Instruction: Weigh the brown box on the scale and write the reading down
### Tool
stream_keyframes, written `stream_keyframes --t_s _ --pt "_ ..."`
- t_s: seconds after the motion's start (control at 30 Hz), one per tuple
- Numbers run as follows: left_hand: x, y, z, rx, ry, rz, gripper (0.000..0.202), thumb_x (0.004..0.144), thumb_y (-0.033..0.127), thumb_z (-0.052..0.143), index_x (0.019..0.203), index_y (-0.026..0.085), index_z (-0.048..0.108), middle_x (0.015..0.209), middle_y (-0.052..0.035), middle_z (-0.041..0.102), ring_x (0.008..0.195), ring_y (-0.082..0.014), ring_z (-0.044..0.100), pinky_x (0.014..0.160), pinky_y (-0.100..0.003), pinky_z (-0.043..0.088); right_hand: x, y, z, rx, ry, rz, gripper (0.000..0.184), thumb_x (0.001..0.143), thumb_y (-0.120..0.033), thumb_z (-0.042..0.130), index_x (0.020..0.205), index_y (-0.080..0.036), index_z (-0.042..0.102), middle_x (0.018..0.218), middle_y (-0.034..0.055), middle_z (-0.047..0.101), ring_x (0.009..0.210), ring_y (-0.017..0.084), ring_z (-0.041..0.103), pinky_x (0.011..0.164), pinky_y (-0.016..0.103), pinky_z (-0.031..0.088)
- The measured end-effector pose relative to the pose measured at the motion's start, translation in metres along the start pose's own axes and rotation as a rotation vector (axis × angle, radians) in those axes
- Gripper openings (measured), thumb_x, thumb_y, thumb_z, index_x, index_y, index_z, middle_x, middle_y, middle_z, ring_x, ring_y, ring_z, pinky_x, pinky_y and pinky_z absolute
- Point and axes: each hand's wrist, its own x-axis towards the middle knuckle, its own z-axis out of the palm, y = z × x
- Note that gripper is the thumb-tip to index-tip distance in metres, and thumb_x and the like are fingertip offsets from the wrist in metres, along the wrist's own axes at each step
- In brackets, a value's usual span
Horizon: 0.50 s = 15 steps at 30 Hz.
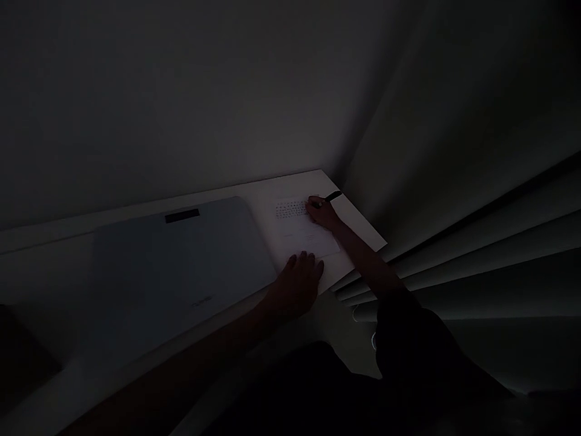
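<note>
In dim light, a white sheet of paper (299, 233) with rows of small dark marks across its upper part lies on the white table (358, 233). My right hand (321, 213) is closed around a dark pen (333, 196), whose back end points up and right. That hand rests on the paper at the right end of the marked rows; the pen's tip is hidden by the fingers. My left hand (299, 284) lies palm down at the paper's near edge, fingers stretched out, with nothing visible in it.
Left of the paper a large grey-blue mat (181, 266) covers much of the table. A small dark strip (182, 215) lies at its far edge. A pale wall (181, 103) stands behind the table, and folded curtains (476, 260) hang to the right.
</note>
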Motion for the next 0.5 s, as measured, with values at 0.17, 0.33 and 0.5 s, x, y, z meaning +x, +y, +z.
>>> stream_keyframes --t_s 0.17,0.33,0.5 --pt "0.001 0.001 -0.002 0.017 -0.028 -0.020 0.051 0.100 0.023 0.035 0.146 0.004 0.047 0.145 -0.0245 0.045 0.133 -0.0427 0.043 0.108 -0.056 0.035 -0.001 0.000 -0.008 -0.098 0.121 -0.143 0.035 0.096 -0.044 0.051 0.073 -0.018 0.042 0.059 -0.0026 0.048 0.057 0.012 0.048 0.058 0.023 0.037" --pt "0.002 0.002 -0.004 -0.013 -0.051 -0.029 0.053 0.101 0.026 0.034 0.148 0.005 0.045 0.147 -0.0228 0.044 0.134 -0.0416 0.042 0.109 -0.055 0.036 0.003 0.002 -0.017 -0.317 0.077 -0.404 0.029 0.098 -0.046 0.054 0.094 -0.017 0.056 0.092 0.0051 0.063 0.083 0.018 0.057 0.076 0.027 0.044" --pt "0.001 0.003 -0.005 0.004 -0.068 -0.020 0.053 0.101 0.026 0.034 0.149 0.005 0.044 0.147 -0.0235 0.043 0.135 -0.0414 0.041 0.109 -0.055 0.034 0.006 0.007 -0.016 -0.538 0.008 -0.575 0.023 0.100 -0.023 0.046 0.114 -0.014 0.062 0.114 0.0127 0.062 0.110 0.024 0.054 0.099 0.035 0.042"
